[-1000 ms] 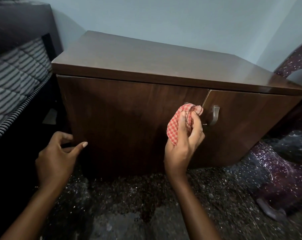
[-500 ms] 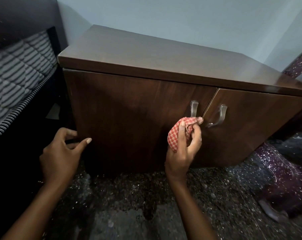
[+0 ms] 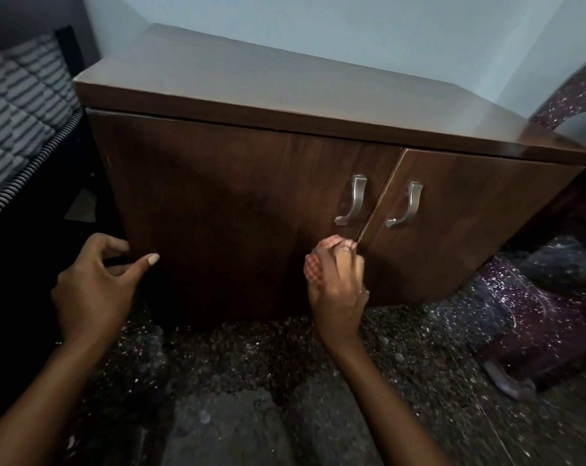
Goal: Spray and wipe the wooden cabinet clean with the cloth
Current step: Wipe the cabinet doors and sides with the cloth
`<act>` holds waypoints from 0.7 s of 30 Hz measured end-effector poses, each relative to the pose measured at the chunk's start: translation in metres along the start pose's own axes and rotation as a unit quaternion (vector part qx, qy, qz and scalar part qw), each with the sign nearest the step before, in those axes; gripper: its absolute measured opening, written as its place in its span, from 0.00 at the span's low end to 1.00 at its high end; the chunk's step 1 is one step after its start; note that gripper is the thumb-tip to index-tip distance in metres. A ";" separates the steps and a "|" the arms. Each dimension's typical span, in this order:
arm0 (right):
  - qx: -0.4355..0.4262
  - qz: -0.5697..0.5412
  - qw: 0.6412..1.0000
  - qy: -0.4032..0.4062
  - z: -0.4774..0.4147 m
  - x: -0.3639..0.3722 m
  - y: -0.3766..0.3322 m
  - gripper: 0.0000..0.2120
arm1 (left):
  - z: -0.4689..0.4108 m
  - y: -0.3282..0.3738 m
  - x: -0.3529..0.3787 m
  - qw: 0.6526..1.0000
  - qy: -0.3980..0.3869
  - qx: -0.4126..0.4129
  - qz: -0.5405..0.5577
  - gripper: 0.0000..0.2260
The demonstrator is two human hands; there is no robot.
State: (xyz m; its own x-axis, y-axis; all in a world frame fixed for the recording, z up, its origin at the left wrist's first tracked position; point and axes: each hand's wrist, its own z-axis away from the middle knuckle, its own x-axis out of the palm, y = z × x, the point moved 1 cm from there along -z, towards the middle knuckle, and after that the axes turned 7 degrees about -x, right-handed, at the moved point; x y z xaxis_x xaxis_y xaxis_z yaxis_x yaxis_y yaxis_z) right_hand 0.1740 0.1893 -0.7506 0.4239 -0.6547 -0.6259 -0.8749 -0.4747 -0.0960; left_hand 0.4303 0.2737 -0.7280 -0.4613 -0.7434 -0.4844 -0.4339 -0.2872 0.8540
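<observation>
Red checked cloth [image 3: 313,265] bunched in right hand [image 3: 338,284], fingers closed round it, pressed low on wooden cabinet [image 3: 217,203] door seam; left hand [image 3: 93,284] fingers loosely spread at door edge, nothing held; cloth could be snagged in seam, door nudged ajar

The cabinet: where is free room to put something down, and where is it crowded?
The cabinet top is bare from the bed-side corner to the chair. Crowded: the door front, where the right hand presses the cloth below the handles, and the left hand holds the door's left edge.
</observation>
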 end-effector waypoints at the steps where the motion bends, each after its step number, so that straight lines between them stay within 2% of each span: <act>1: 0.015 -0.036 0.999 -0.033 0.011 0.004 0.006 0.12 | 0.000 0.001 -0.001 1.000 0.000 -0.001 0.004 0.13; 3: 0.115 -0.172 0.977 -0.039 0.023 -0.005 0.015 0.09 | 0.001 0.005 -0.002 1.000 0.001 -0.001 0.005 0.13; 4: 0.185 -0.239 0.953 -0.016 0.023 -0.015 0.018 0.07 | 0.003 0.008 -0.002 1.000 0.001 0.000 0.002 0.13; 6: 0.290 -0.326 0.899 0.042 0.002 -0.040 0.025 0.10 | 0.004 0.009 -0.001 1.000 0.000 0.006 0.002 0.13; 9: 0.303 -0.382 0.868 0.091 -0.052 -0.073 0.032 0.16 | 0.004 0.008 -0.001 1.000 -0.001 0.008 0.006 0.13; 16: 0.277 -0.401 0.872 0.030 -0.067 -0.064 0.021 0.16 | 0.004 0.005 -0.002 1.000 -0.015 -0.007 0.012 0.12; 19: 0.260 -0.361 0.893 0.067 -0.049 -0.042 0.016 0.16 | 0.005 0.009 -0.003 1.000 -0.001 -0.004 -0.001 0.12; 21: 0.234 -0.326 0.914 0.060 -0.022 -0.018 0.005 0.17 | 0.006 0.011 -0.003 1.000 0.005 -0.003 -0.003 0.12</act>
State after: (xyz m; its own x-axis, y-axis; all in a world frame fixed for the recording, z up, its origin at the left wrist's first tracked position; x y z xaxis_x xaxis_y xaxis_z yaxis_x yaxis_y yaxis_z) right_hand 0.1669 0.1860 -0.7226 0.8894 -0.3949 -0.2303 -0.4188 -0.5020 -0.7567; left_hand 0.4223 0.2767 -0.7186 -0.4515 -0.7477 -0.4868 -0.4318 -0.2943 0.8526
